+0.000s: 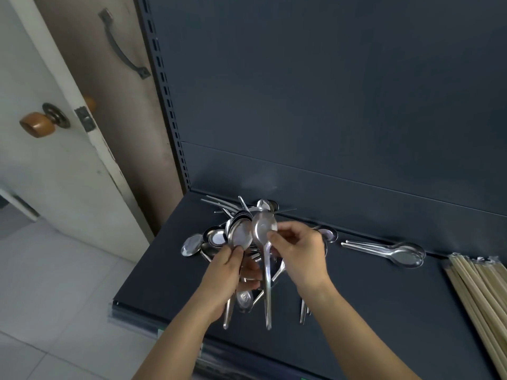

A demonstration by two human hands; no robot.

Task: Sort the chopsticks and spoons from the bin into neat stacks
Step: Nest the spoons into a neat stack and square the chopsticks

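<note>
Above a dark shelf (pixel 370 297), my left hand (pixel 227 272) grips a bundle of steel spoons (pixel 240 233), bowls up and handles hanging down. My right hand (pixel 296 248) pinches a single spoon (pixel 263 229) just below its bowl, right beside the bundle; its long handle points down. A loose pile of spoons (pixel 216 237) lies on the shelf behind and under my hands. To the right, a small stack of spoons (pixel 403 255) lies nested with bowls to the right. Wrapped wooden chopsticks (pixel 482 294) lie in a stack at the shelf's right edge.
The shelf's dark back panel (pixel 329 105) rises close behind the pile. A slotted upright (pixel 164 91) marks the shelf's left side. Left of it stands a white door (pixel 55 160) with a wooden knob (pixel 38 124), over a tiled floor (pixel 55 311).
</note>
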